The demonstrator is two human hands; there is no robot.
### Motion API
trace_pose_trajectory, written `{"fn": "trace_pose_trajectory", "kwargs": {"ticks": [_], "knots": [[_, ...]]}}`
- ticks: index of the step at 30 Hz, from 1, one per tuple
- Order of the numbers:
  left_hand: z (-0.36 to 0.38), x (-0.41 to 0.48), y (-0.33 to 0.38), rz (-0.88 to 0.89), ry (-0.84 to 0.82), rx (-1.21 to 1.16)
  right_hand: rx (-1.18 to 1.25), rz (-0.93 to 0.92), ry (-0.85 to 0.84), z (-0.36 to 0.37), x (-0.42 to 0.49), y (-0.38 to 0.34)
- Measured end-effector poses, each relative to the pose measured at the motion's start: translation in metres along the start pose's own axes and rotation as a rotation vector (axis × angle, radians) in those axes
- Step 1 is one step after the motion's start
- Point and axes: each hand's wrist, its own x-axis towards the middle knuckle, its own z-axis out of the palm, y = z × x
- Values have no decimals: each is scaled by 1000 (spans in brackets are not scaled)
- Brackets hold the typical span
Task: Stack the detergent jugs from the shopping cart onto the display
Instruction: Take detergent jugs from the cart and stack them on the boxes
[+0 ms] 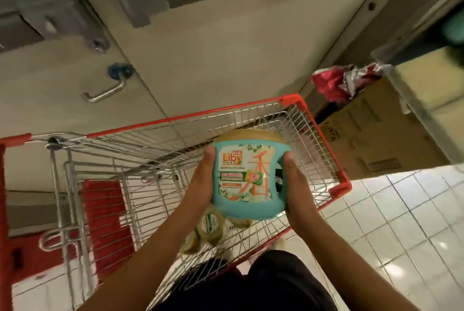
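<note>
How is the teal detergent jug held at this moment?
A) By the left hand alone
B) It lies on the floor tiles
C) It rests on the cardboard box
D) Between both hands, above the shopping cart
D: the left hand and the right hand hold the teal jug by its two sides, above the wire basket of the shopping cart.

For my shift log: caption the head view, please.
Teal jug held between left hand and right hand over the red cart, more jugs lying inside.
</note>
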Motion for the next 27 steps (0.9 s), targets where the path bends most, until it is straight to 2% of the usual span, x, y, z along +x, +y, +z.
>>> {"fn": "trace_pose_trajectory", "kwargs": {"ticks": [9,18,27], "knots": [[171,-40,-22,43,-164,183,69,-64,156,-171,-43,1],[348,-80,-79,63,-361,292,158,-90,312,-357,-95,12],[490,-90,-107,71,-603,450,340,-105,523,-480,-132,18]]}}
